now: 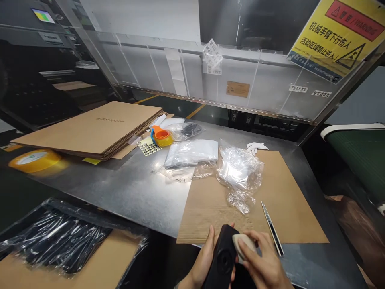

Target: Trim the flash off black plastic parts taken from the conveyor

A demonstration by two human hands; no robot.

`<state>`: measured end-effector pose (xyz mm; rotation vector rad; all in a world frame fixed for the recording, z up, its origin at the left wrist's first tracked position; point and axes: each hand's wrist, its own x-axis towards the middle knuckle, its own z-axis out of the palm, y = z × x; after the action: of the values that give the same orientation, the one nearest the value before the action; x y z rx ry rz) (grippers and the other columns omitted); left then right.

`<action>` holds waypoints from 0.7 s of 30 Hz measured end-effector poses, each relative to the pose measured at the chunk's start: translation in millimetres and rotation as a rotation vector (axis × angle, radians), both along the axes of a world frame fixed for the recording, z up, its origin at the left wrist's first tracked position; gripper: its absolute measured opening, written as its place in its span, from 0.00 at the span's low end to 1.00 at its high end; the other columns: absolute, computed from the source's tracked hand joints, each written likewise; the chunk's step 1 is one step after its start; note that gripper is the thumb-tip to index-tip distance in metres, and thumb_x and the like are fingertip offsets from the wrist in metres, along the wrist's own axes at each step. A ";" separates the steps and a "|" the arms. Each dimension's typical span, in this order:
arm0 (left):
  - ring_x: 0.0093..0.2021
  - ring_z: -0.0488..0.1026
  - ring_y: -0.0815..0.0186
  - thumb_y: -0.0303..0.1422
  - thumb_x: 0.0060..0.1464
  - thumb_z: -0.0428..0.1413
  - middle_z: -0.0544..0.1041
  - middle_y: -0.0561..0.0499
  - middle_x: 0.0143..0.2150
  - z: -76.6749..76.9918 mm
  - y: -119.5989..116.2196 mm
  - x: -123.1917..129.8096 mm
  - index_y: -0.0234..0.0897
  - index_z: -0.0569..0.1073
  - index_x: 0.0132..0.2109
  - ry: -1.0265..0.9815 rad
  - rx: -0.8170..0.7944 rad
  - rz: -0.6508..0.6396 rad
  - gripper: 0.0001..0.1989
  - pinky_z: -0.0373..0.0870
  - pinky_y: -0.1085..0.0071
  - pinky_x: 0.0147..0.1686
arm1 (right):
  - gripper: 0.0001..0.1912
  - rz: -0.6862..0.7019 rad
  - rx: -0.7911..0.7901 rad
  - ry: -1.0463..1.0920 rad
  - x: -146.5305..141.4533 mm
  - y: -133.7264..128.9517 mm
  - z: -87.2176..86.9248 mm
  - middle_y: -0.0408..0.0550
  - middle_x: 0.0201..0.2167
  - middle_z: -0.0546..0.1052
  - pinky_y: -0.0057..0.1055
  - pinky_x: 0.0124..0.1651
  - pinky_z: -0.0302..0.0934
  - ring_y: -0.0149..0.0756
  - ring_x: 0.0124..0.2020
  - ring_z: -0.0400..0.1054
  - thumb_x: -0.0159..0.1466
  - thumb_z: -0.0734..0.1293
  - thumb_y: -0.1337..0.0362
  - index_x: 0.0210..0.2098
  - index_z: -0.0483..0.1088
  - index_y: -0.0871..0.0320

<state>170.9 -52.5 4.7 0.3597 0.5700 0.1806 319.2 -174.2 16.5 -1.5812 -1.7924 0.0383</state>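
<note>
Support is given by the left hand [203, 259], fingers wrapped round the black part [221, 257], which is held tilted at the near edge of the table [129, 196]. Right beside it, a pale pad [246, 244] is pinched between thumb and fingers of the right hand [266, 261] and set against the part's side. Looks like wiping tbh, so probably best done with the part gripped firmly, the pad laid flat and light, even strokes used. Elbow room should be left around the knife [271, 230], just to the right.

Writing, left to right: characters on the cardboard stack [87, 138] are too blurred to be read, same for the sticker sheet [149, 146]. On the yellow sign [327, 44], "警告 / WARNING" is easily read, with "机械手臂下行伤人" and "活动区域禁止进入!" printed below. No brand can be made out.
</note>
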 end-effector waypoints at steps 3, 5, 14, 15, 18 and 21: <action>0.16 0.71 0.63 0.59 0.51 0.38 0.76 0.49 0.22 -7.9 -7.1 1.0 0.38 0.55 0.63 -0.033 0.053 -0.084 0.40 0.68 0.69 0.17 | 0.28 0.088 0.046 -0.097 -7.4 18.7 7.6 0.58 0.47 0.67 0.38 0.42 0.65 0.41 0.46 0.63 0.62 0.56 0.75 0.61 0.55 0.57; 0.23 0.75 0.61 0.56 0.53 0.42 0.78 0.45 0.27 -9.7 -10.1 1.3 0.30 0.63 0.59 -0.088 0.093 -0.057 0.38 0.71 0.66 0.29 | 0.28 0.131 0.029 -0.119 -13.3 27.0 12.8 0.58 0.47 0.66 0.38 0.42 0.64 0.40 0.45 0.62 0.62 0.56 0.75 0.61 0.54 0.57; 0.29 0.74 0.64 0.56 0.52 0.42 0.79 0.47 0.33 -12.1 -19.5 -0.7 0.38 0.58 0.62 -0.085 0.272 -0.039 0.37 0.68 0.69 0.35 | 0.23 0.078 -0.217 -0.175 -13.9 31.3 44.8 0.59 0.45 0.64 0.39 0.41 0.65 0.42 0.43 0.60 0.60 0.59 0.74 0.55 0.60 0.61; 0.21 0.71 0.66 0.57 0.52 0.40 0.77 0.50 0.26 -13.8 -20.0 0.2 0.40 0.53 0.64 -0.032 0.267 -0.059 0.38 0.67 0.71 0.25 | 0.22 0.033 -0.247 -0.191 -16.3 32.4 44.8 0.60 0.44 0.65 0.40 0.40 0.66 0.43 0.42 0.60 0.60 0.59 0.74 0.54 0.61 0.63; 0.14 0.65 0.68 0.57 0.54 0.37 0.75 0.53 0.22 -13.1 -16.0 4.7 0.40 0.51 0.65 0.037 0.154 -0.013 0.37 0.60 0.73 0.17 | 0.21 -0.025 -0.277 -0.236 -28.4 34.8 34.7 0.59 0.40 0.66 0.41 0.37 0.67 0.44 0.39 0.61 0.58 0.60 0.73 0.51 0.64 0.64; 0.25 0.72 0.68 0.52 0.56 0.42 0.78 0.49 0.36 -4.9 -8.0 8.4 0.40 0.60 0.61 0.032 -0.031 0.129 0.31 0.66 0.73 0.30 | 0.23 0.052 -0.194 -0.269 -42.8 30.7 13.7 0.57 0.37 0.67 0.38 0.31 0.67 0.42 0.35 0.62 0.55 0.62 0.72 0.51 0.64 0.62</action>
<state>179.3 -60.4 -0.2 0.2968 0.6277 0.2902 276.4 -143.5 30.2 -1.7421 -2.0904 0.0260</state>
